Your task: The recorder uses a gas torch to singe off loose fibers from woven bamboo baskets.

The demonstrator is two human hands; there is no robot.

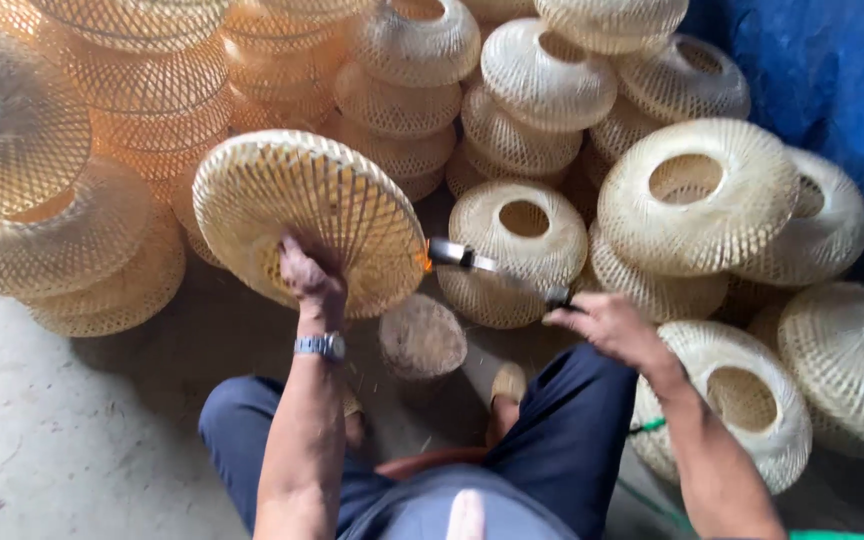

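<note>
- The person sat low, knees in dark blue trousers (562,430) spread apart, feet in sandals resting on the concrete floor (62,440).
- Between the feet stood a small round wooden block (422,338), just below the work.
- The left hand (310,275), a metal wristwatch (321,346) on its wrist, had its fingers clenched on the lower part of a woven bamboo shade (302,215), holding it tilted on edge above the block.
- The right hand (607,322) had its fingers wrapped round the handle of a knife (482,264), whose blade lay level and pointed left, its tip touching the shade's right rim.
- Just behind the knife sat a pale woven shade with a round opening (517,250).
- Further back and to both sides, stacks of similar shades (542,90) were heaped, the left ones more orange.
- A blue tarpaulin (812,70) hung at the far right.
</note>
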